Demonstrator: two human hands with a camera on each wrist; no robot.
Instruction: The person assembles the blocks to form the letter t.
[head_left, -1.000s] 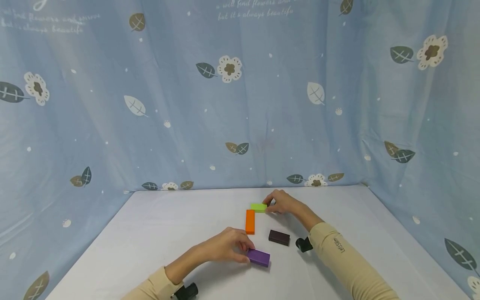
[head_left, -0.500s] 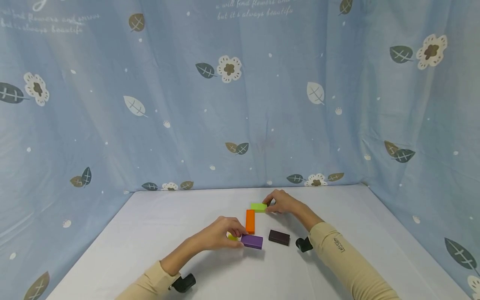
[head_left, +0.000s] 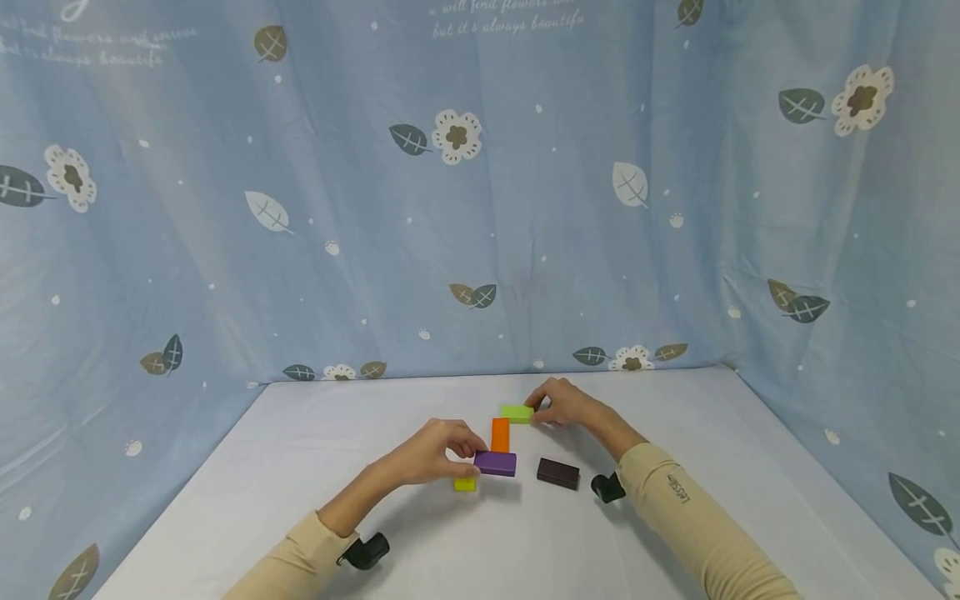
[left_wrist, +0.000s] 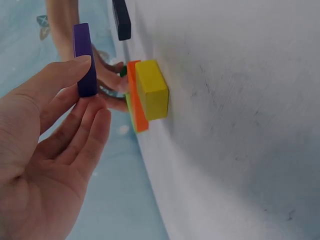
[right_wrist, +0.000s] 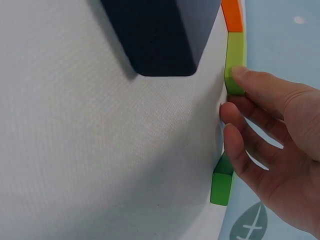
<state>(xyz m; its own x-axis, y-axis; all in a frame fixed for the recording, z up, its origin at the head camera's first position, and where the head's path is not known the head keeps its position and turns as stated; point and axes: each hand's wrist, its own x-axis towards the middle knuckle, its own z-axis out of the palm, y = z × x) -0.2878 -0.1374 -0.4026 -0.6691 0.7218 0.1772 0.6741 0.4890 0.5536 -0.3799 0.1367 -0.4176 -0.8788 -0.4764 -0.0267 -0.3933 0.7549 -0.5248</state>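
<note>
My left hand (head_left: 433,452) pinches a purple block (head_left: 495,464) by its left end, thumb on one side and fingers on the other. In the left wrist view the purple block (left_wrist: 85,59) is lifted off the table. Below that hand lies a yellow block (head_left: 465,484), partly covered in the head view. An orange block (head_left: 500,433) lies just behind the purple one. At its far end a light green block (head_left: 516,414) lies crosswise; my right hand (head_left: 566,403) pinches its right end between thumb and index finger.
A dark brown block (head_left: 558,473) lies apart on the white table (head_left: 300,467), in front of the right hand. Beyond the right fingers, a dark green block (right_wrist: 221,188) shows in the right wrist view. A patterned blue curtain (head_left: 525,208) rises behind the table.
The left hand has carried the purple block away from me and slightly left, up to the orange block's near end. More of the yellow block shows. The right hand stays on the light green block.
</note>
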